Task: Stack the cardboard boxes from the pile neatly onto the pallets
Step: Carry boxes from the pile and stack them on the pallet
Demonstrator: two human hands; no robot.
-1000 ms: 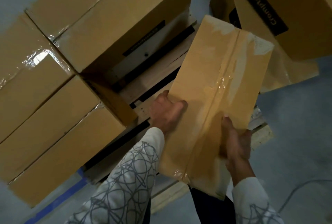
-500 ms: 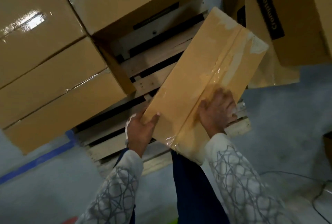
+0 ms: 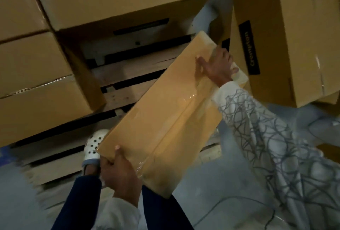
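**Long box poised slantwise over the pallet's open bay**

We hold the carried box (image 3: pixel 165 119) above the pallet (image 3: pixel 117 97). Its length runs diagonally from the pallet's near edge toward its far right corner, and we judge that it is not yet resting on the slats. The left hand (image 3: pixel 119 172) grips the near corner, thumb on the taped top face and fingers curled beneath, so it bears the weight. The right hand (image 3: pixel 218 64) lies spread and flat on the top face near the far end, clasping nothing. We take it to steer rather than lift. Stacked boxes (image 3: pixel 36 64) fill the pallet's left and far sides and leave bare slats only here, hence this placement. The box must turn square to them before it seats neatly. A printed box (image 3: pixel 294 45) leans just off the pallet's right side, close to the steering hand. A shoe (image 3: pixel 93 145) stands on the pallet's near slat, presumably for reach.
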